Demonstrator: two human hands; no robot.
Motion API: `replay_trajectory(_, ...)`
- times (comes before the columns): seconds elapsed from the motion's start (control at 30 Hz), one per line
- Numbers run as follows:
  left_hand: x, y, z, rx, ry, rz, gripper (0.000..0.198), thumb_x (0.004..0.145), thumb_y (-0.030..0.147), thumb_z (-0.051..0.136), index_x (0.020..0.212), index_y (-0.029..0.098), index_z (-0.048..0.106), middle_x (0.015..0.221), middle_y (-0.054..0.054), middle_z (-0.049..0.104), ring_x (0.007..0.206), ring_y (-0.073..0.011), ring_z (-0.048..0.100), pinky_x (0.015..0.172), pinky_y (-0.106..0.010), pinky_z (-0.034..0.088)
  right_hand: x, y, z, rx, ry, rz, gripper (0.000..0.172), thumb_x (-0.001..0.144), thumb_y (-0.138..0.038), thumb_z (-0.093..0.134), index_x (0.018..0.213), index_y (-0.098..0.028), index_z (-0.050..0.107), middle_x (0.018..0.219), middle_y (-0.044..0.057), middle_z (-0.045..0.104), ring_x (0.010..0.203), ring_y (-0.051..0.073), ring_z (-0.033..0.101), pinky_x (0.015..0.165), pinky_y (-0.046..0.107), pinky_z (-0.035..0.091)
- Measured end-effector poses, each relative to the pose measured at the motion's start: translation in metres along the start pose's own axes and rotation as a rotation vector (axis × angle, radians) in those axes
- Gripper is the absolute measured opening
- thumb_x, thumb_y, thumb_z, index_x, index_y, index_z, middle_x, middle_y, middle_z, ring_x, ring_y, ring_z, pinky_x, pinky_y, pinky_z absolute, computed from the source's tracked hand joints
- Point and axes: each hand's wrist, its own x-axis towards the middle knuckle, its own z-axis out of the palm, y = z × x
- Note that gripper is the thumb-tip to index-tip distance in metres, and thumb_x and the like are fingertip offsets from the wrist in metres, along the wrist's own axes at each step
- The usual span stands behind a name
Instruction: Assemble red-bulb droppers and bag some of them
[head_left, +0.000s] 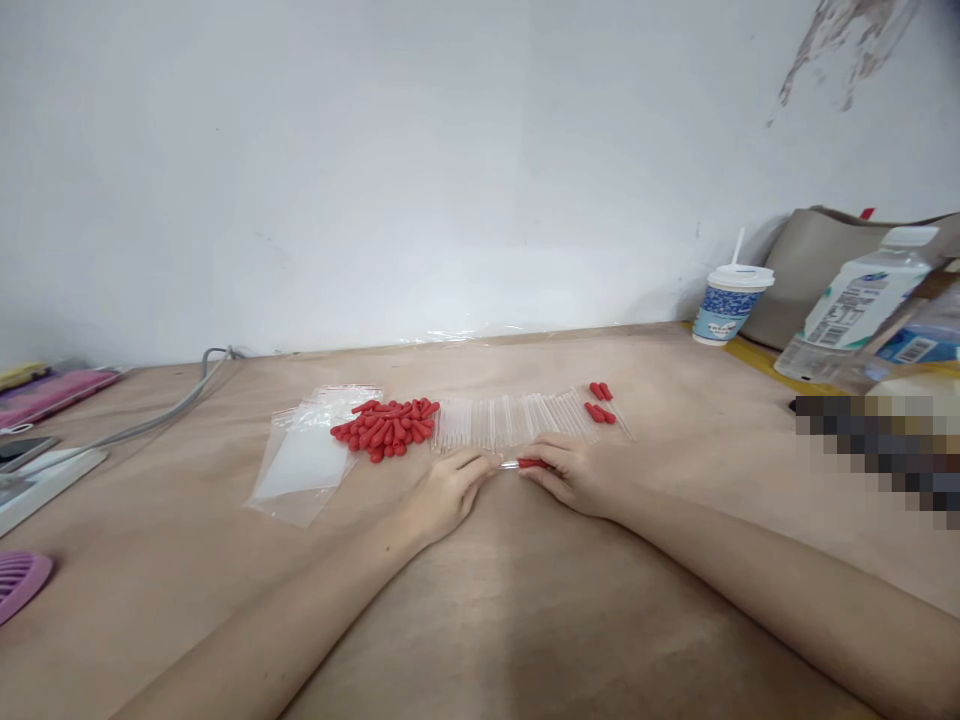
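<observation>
Both hands meet at the table's middle over one dropper. My left hand (pixel 448 488) pinches the clear glass tube (pixel 508 463) at its left end. My right hand (pixel 571 472) is closed on the red rubber bulb (pixel 531 463) at the tube's right end. Just behind the hands lies a row of several clear glass tubes (pixel 510 420). A pile of red rubber bulbs (pixel 388 427) sits to the left of that row. A few finished droppers with red bulbs (pixel 602 403) lie to the right of it.
Clear plastic bags (pixel 307 458) lie left of the bulbs. A grey cable (pixel 161 415), a white board and a pink case are at the far left, a purple fan grille (pixel 21 582) at the left edge. A lidded cup (pixel 727 303), bottles (pixel 855 305) and a grey bag stand at the right.
</observation>
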Motion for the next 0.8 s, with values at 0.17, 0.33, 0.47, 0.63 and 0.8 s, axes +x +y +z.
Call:
replay_trajectory(0.17, -0.0014, -0.0023, -0.0037, 0.008, 0.044, -0.086, 0.024, 0.089, 0.021, 0.047, 0.108, 0.014, 0.06, 0.086, -0.007, 0.065, 0.078, -0.0157, 0.061, 0.071, -0.027, 0.05, 0.001, 0.0025, -0.0047, 0.022, 0.031, 0.121, 0.012, 0.085, -0.021, 0.051, 0.087, -0.018, 0.063, 0.079, 0.003, 0.066, 0.067, 0.012, 0.059, 0.06, 0.021, 0.046)
replay_trajectory(0.33, -0.0025, -0.0028, -0.0054, -0.026, 0.054, -0.073, 0.022, 0.088, 0.022, 0.05, 0.104, 0.015, 0.064, 0.079, -0.005, 0.067, 0.066, -0.0129, 0.06, 0.063, -0.023, 0.049, -0.0007, 0.0056, -0.0026, 0.09, 0.004, 0.16, 0.011, 0.084, -0.021, 0.053, 0.085, -0.017, 0.063, 0.075, 0.003, 0.065, 0.065, 0.011, 0.058, 0.059, 0.021, 0.045)
replay_trajectory(0.47, -0.0032, -0.0015, -0.0038, -0.031, 0.063, -0.061, 0.023, 0.088, 0.022, 0.05, 0.103, 0.016, 0.066, 0.077, -0.005, 0.068, 0.065, -0.0133, 0.061, 0.062, -0.023, 0.05, -0.0003, 0.0045, 0.0001, 0.057, -0.035, 0.092, 0.012, 0.085, -0.02, 0.051, 0.086, -0.016, 0.063, 0.076, 0.003, 0.064, 0.067, 0.012, 0.058, 0.062, 0.023, 0.046)
replay_trajectory(0.63, -0.003, -0.0015, -0.0036, -0.026, 0.052, -0.071, 0.023, 0.088, 0.023, 0.049, 0.101, 0.017, 0.066, 0.076, -0.005, 0.068, 0.063, -0.0135, 0.06, 0.059, -0.024, 0.049, 0.0014, 0.0052, 0.0049, 0.106, -0.07, 0.056, 0.016, 0.086, -0.021, 0.049, 0.092, -0.017, 0.062, 0.078, 0.005, 0.063, 0.07, 0.014, 0.057, 0.064, 0.025, 0.047)
replay_trajectory(0.8, -0.0012, -0.0003, -0.0048, -0.065, 0.074, -0.087, 0.022, 0.088, 0.022, 0.049, 0.102, 0.017, 0.066, 0.078, -0.004, 0.068, 0.064, -0.0129, 0.061, 0.059, -0.023, 0.049, 0.0031, 0.0073, 0.0032, 0.194, -0.072, 0.136, 0.014, 0.085, -0.024, 0.052, 0.092, -0.018, 0.063, 0.079, 0.004, 0.064, 0.071, 0.014, 0.058, 0.065, 0.026, 0.047)
